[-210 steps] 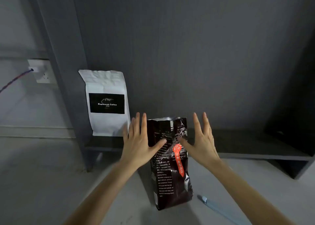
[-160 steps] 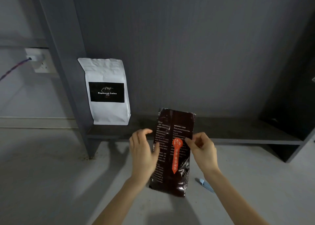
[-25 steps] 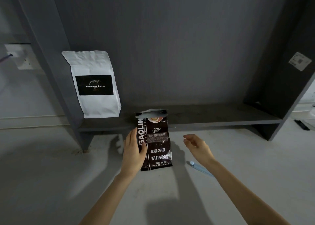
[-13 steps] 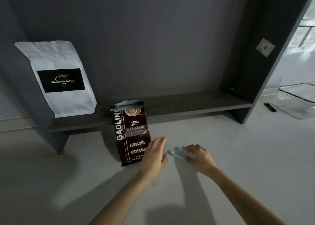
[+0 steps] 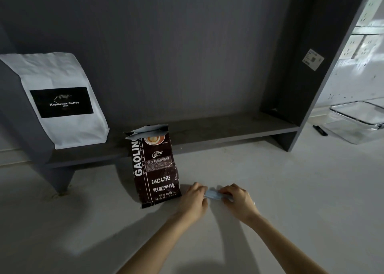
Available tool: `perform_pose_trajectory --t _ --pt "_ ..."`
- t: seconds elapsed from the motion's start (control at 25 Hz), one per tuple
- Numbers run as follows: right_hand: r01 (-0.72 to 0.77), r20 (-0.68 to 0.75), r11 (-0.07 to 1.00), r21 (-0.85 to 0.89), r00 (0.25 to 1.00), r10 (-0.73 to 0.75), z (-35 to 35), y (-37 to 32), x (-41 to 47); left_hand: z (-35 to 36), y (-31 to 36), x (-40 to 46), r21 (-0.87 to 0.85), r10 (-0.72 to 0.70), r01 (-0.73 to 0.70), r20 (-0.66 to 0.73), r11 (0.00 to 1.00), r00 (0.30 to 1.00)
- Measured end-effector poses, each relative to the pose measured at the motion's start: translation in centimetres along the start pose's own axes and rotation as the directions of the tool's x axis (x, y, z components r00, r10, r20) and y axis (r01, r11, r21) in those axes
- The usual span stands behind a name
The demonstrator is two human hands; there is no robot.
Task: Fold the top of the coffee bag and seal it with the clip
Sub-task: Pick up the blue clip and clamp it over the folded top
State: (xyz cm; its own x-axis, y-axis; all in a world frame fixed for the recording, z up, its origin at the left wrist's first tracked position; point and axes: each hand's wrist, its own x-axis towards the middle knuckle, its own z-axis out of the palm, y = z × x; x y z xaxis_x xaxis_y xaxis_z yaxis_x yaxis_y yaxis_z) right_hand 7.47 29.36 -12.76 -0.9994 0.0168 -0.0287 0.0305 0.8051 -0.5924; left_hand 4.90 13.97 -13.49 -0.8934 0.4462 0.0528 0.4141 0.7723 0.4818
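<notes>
A dark brown coffee bag (image 5: 154, 170) stands upright on the pale counter, leaning against the low grey shelf, with its silver-lined top folded over. Nobody holds the bag. Just right of its base, a light blue clip (image 5: 214, 195) is held between both hands. My left hand (image 5: 194, 199) grips the clip's left end and my right hand (image 5: 238, 200) grips its right end. Much of the clip is hidden by my fingers, so I cannot tell whether it is open or closed.
A white coffee bag (image 5: 62, 101) with a black label stands on the grey shelf (image 5: 218, 129) at the left. A dark upright panel (image 5: 311, 66) bounds the shelf at the right. Beyond it sit a clear plastic container (image 5: 359, 122) and a small black object (image 5: 320, 130).
My left hand has let go of the bag and moved right to the clip. My right hand has lifted the clip off the counter, and both hands now hold it.
</notes>
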Motion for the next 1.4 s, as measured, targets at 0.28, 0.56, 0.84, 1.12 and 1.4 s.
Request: perform_pose_trajectory --t 0.28,0.56,0.84,1.12,1.4 --pt "0.208 -0.175 0.971 0.120 0.967 -0.186 -2.3 -4.5 0.7 -7.2 0.0 -0.5 -0.521 -0.202 0.072 -0.198 0.851 0.959" --pt "0.427 -0.241 0.886 0.182 0.893 -0.381 -1.0 -10.7 0.7 -12.0 -2.1 -4.8 -0.679 -0.327 0.061 -0.271 0.731 0.905" --pt "0.539 -0.243 0.826 0.161 0.833 -0.496 1.4 -12.3 -0.1 -12.0 -2.7 -7.6 -0.899 -0.535 0.016 -0.247 0.438 0.808" --pt "0.604 -0.300 0.745 0.283 0.794 -0.529 0.8 -13.7 -0.9 -12.5 -3.6 -8.9 -0.962 -0.633 0.076 -0.113 0.262 0.766" --pt "0.519 -0.257 0.804 0.292 0.852 -0.456 0.6 -13.3 -0.6 -13.0 -4.0 -9.4 -0.967 -0.625 0.001 -0.165 0.256 0.763"
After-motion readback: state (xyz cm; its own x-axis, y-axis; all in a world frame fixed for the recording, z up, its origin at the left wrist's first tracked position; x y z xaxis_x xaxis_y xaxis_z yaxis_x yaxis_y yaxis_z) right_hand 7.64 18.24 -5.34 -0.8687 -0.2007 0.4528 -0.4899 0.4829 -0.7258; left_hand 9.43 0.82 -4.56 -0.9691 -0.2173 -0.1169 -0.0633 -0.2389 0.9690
